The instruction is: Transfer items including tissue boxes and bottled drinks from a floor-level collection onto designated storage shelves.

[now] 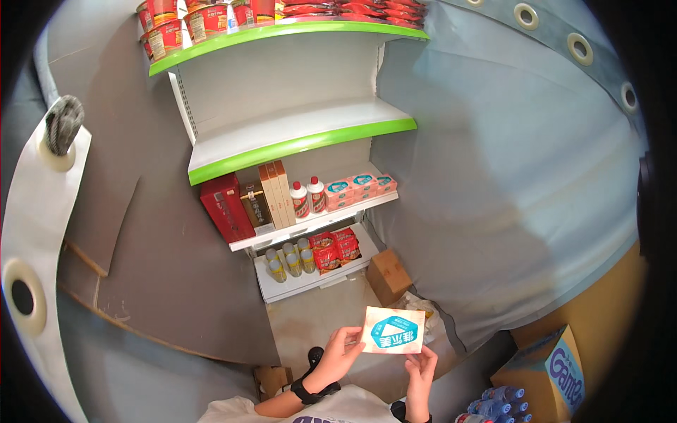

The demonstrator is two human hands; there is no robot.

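Note:
A pale pink box (pixel 394 330) with a teal emblem and upside-down writing is held up in front of me. My left hand (pixel 342 349) grips its left edge, thumb on the near side. Fingers of my right hand (pixel 421 367) rest at the lower right corner. Beyond the hands, similar pink packs (pixel 353 191) sit stacked at the right end of a white shelf (pixel 317 219). Beside them stand two white bottles (pixel 308 198) with red caps, then upright cartons (pixel 276 195), a dark box (pixel 257 209) and a red box (pixel 227 209).
Cans (pixel 291 261) and red snack packets (pixel 336 249) occupy the bottom shelf. Instant noodle cups (pixel 206 24) and red packets (pixel 354 9) fill the top one. A cardboard box (pixel 389 277) and plastic bag (pixel 423 312) lie on the floor. Bottles (pixel 492 407) stand lower right, near a large carton (pixel 539 365).

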